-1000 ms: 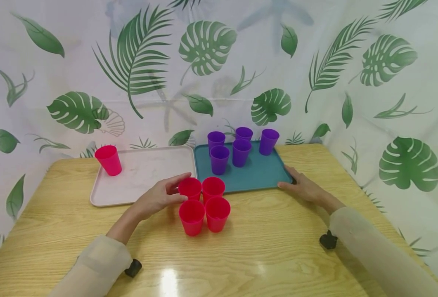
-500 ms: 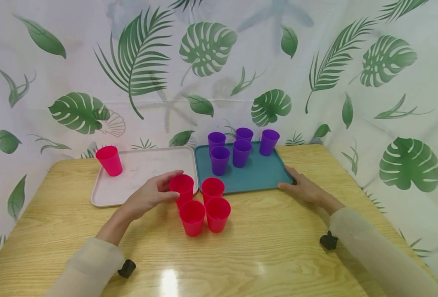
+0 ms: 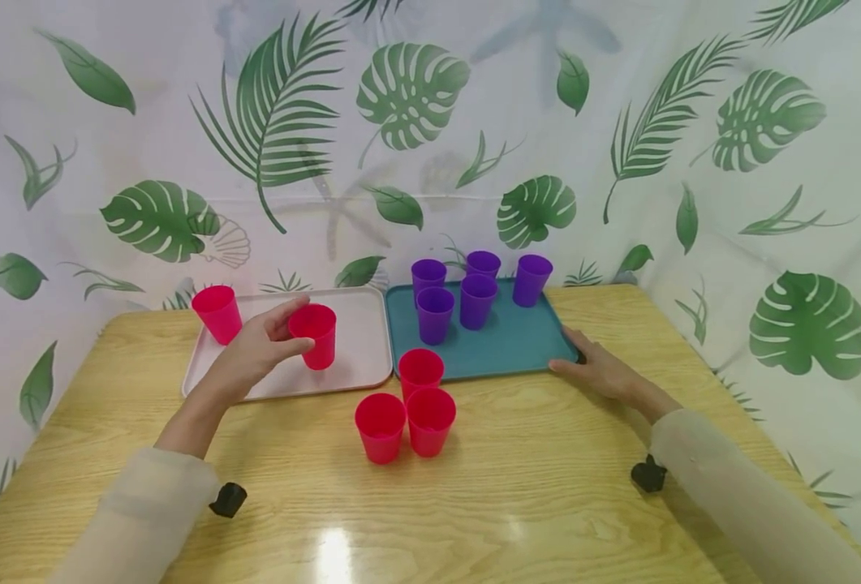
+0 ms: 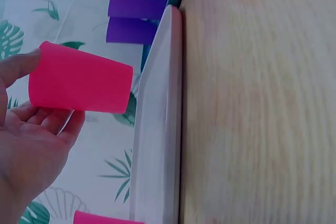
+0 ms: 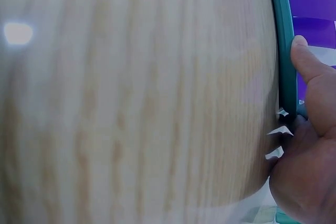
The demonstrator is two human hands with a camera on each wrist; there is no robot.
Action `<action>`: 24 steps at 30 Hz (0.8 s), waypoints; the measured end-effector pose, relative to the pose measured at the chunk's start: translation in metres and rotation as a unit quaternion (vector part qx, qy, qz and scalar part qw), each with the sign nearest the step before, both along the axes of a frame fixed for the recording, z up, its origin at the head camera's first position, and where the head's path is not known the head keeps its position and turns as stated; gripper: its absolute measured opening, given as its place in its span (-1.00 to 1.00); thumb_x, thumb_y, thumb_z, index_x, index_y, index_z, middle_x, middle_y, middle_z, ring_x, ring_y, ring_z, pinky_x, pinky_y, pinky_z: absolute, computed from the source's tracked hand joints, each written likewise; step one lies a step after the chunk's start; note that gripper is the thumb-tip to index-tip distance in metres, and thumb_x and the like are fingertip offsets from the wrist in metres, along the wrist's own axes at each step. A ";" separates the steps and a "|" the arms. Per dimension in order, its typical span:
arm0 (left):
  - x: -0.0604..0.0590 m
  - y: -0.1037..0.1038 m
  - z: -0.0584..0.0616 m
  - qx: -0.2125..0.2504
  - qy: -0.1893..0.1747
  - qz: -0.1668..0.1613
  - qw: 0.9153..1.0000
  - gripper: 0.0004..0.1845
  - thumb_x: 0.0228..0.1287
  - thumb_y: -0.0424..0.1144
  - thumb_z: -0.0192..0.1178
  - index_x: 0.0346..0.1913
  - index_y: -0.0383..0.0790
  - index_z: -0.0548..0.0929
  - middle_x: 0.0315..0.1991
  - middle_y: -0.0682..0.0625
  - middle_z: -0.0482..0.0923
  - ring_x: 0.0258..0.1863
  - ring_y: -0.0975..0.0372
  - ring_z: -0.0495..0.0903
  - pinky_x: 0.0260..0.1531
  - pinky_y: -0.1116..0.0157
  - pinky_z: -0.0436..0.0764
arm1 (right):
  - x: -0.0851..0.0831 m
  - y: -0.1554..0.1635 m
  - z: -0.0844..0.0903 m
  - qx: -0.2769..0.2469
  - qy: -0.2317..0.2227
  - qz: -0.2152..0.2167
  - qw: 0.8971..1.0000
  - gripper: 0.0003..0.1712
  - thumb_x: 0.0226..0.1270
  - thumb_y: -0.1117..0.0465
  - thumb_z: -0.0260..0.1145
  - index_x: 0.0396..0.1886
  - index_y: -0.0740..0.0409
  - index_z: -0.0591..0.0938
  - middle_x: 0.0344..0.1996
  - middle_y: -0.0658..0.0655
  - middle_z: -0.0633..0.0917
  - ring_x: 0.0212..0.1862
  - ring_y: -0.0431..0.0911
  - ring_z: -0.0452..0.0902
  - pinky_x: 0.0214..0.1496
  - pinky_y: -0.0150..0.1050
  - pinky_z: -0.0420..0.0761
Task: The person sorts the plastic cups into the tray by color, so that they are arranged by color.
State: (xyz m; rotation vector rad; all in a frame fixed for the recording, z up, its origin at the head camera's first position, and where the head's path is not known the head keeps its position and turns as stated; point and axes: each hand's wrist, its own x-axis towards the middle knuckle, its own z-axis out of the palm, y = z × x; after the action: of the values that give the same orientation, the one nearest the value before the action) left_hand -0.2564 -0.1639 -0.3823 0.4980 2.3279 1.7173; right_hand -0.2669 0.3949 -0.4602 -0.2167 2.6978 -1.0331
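Note:
My left hand (image 3: 287, 328) grips a red cup (image 3: 314, 334) by its side and holds it upright just above the pink tray (image 3: 357, 357). The left wrist view shows this cup (image 4: 79, 85) between thumb and fingers, clear of the pink tray's rim (image 4: 157, 145). Another red cup (image 3: 216, 313) stands on the tray's far left corner. Three red cups (image 3: 420, 373) stand together on the wooden table (image 3: 532, 487) in front of the trays. My right hand (image 3: 576, 357) rests on the near right corner of the teal tray (image 3: 518, 345), thumb (image 5: 304, 61) on its rim (image 5: 286, 51).
Several purple cups (image 3: 477, 298) stand upright at the back of the teal tray, side by side with the pink one. A leaf-printed curtain (image 3: 430, 122) closes off the table's back and sides. Small black clips (image 3: 227, 499) sit by each sleeve.
My left hand has lifted one red cup out of the group on the table and carried it left and back over the pink tray. The right hand has stayed at the teal tray.

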 end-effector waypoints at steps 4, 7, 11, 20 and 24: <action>-0.006 -0.008 0.004 -0.010 -0.006 0.029 1.000 -0.16 0.47 -0.27 0.26 0.67 -0.18 0.07 0.53 -0.23 0.25 0.47 -0.11 0.28 0.31 0.08 0.52 | 0.005 -0.004 0.005 -0.002 0.005 0.005 1.000 0.15 0.51 -0.30 0.19 0.70 0.21 -0.18 0.63 0.45 -0.15 0.60 0.41 -0.34 0.54 0.40 -0.22; -0.010 -0.012 0.005 -0.015 -0.004 0.043 0.999 -0.16 0.49 -0.27 0.24 0.67 -0.19 0.05 0.60 -0.21 0.13 0.53 -0.13 0.16 0.39 -0.06 0.40 | 0.006 -0.003 0.005 -0.002 0.004 -0.002 1.000 0.16 0.50 -0.32 0.20 0.70 0.18 -0.16 0.64 0.41 -0.14 0.62 0.37 -0.34 0.56 0.37 -0.23; -0.018 -0.015 0.007 -0.011 -0.007 0.064 0.998 -0.17 0.49 -0.25 0.24 0.67 -0.18 0.05 0.64 -0.16 0.03 0.59 -0.12 0.04 0.43 -0.06 0.33 | 0.006 0.000 0.003 0.000 0.000 -0.005 1.000 0.16 0.49 -0.33 0.20 0.71 0.15 -0.17 0.64 0.41 -0.14 0.62 0.38 -0.33 0.55 0.38 -0.22; -0.031 -0.020 0.009 0.011 -0.018 0.122 0.992 -0.15 0.52 -0.20 0.22 0.68 -0.18 0.00 0.66 -0.14 -0.05 0.62 -0.06 -0.04 0.50 0.01 0.22 | 0.005 -0.004 0.006 0.012 0.001 -0.002 1.000 0.14 0.52 -0.31 0.17 0.70 0.17 -0.19 0.63 0.43 -0.16 0.60 0.42 -0.36 0.53 0.42 -0.24; -0.036 -0.019 0.007 0.006 -0.020 0.162 0.987 -0.15 0.52 -0.18 0.22 0.68 -0.16 0.00 0.65 -0.16 0.01 0.59 -0.05 0.04 0.48 0.03 0.29 | 0.001 -0.004 0.004 0.017 -0.006 -0.004 1.000 0.14 0.53 -0.30 0.16 0.70 0.18 -0.21 0.64 0.42 -0.17 0.60 0.41 -0.38 0.53 0.42 -0.27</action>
State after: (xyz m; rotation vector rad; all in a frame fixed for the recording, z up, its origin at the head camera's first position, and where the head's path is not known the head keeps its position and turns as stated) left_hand -0.2924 -0.1832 -0.3751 0.0866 2.4794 1.8556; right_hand -0.2658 0.3910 -0.4564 -0.1935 2.7051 -0.9880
